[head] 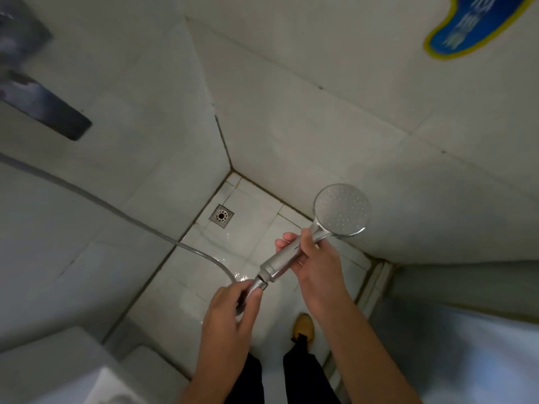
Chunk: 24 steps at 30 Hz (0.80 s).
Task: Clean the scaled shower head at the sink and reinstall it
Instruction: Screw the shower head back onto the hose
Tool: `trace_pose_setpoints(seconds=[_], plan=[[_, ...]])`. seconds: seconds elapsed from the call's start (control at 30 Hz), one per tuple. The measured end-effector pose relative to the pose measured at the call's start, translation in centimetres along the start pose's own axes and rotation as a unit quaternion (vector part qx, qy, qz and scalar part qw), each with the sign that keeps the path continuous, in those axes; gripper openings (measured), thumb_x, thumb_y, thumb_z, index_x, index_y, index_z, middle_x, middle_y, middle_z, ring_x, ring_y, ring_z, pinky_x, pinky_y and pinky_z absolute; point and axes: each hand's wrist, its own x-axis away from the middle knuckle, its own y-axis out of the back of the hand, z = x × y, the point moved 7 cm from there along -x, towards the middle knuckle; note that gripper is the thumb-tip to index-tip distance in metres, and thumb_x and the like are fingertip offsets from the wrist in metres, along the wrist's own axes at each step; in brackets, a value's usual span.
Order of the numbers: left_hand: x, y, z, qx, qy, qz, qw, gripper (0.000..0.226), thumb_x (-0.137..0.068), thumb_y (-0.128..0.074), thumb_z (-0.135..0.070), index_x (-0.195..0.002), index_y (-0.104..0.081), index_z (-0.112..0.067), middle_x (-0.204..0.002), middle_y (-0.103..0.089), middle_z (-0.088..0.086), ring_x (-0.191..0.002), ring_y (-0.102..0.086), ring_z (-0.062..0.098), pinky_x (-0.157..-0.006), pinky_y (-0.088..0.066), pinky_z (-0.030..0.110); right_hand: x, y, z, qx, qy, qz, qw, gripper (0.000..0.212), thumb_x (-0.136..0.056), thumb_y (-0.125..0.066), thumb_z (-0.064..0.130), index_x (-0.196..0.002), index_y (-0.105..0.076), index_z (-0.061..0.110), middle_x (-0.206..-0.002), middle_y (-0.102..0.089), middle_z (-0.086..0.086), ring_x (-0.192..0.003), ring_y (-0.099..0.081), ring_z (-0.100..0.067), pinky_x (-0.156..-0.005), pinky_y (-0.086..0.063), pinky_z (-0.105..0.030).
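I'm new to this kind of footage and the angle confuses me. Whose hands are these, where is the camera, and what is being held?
The single picture comes from a wide-angle camera worn on a person's head, looking down into a white-tiled shower corner. The right hand grips the handle of a round chrome shower head, spray face towards the camera. The left hand pinches the metal connector nut where the silver hose meets the handle. Below, the wet tiled floor has a square metal drain, and one tan shoe shows.
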Motion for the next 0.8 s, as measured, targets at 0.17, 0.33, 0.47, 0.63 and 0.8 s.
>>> trace_pose_setpoints(seconds=[0.17,0.33,0.47,0.63,0.8], plan=[[1.6,2.6,-3.6,0.006,-0.002,0.023,1.0,0.021,-0.091,-0.046,-0.045,-0.098,-0.063,-0.036,-0.079,-0.061,-0.013,-0.079,-0.057,0.005,-0.065,-0.043,0.018,5.1,-1.1,3.3,0.054,0.071,0.03,0.996,0.022,-0.104,-0.046,0.016,-0.115,-0.054,-0.001,-0.092,-0.07,-0.014,-0.094,-0.072,-0.032,-0.085,-0.059,-0.039],[2.8,3.5,-5.7,0.021,0.014,0.052,0.998,0.016,-0.097,-0.048,-0.033,-0.091,-0.063,-0.034,-0.07,-0.059,-0.007,-0.07,-0.056,0.01,-0.06,-0.045,0.022,8.4,-1.6,5.0,0.074,0.11,0.036,0.99,0.021,-0.104,-0.045,0.016,-0.119,-0.05,0.002,-0.101,-0.067,-0.022,-0.096,-0.072,-0.035,-0.084,-0.059,-0.041],[3.5,4.0,-7.1,0.013,-0.005,0.033,0.999,0.017,-0.094,-0.047,-0.042,-0.099,-0.063,-0.037,-0.078,-0.063,-0.014,-0.077,-0.06,0.004,-0.067,-0.051,0.023,9.7,-1.4,5.7,0.065,0.123,0.002,0.99,0.015,-0.102,-0.05,0.014,-0.113,-0.051,0.003,-0.098,-0.067,-0.023,-0.089,-0.073,-0.037,-0.079,-0.06,-0.045],[4.2,4.5,-8.8,-0.075,-0.117,-0.029,0.99,0.033,-0.091,-0.051,-0.047,-0.109,-0.067,-0.025,-0.089,-0.064,-0.014,-0.08,-0.057,0.004,-0.07,-0.051,0.021,10.0,0.2,5.0,0.015,0.064,-0.086,0.994,0.018,-0.099,-0.055,0.009,-0.113,-0.053,-0.001,-0.1,-0.065,-0.026,-0.087,-0.073,-0.039,-0.072,-0.062,-0.044],[4.7,3.9,-9.4,-0.11,-0.162,-0.022,0.98,0.036,-0.093,-0.046,-0.045,-0.113,-0.065,-0.022,-0.089,-0.061,-0.011,-0.078,-0.053,0.001,-0.069,-0.042,0.009,10.1,1.1,5.0,0.002,0.03,-0.114,0.993,0.024,-0.096,-0.058,0.005,-0.116,-0.053,-0.008,-0.088,-0.062,-0.023,-0.09,-0.07,-0.045,-0.065,-0.063,-0.041]])
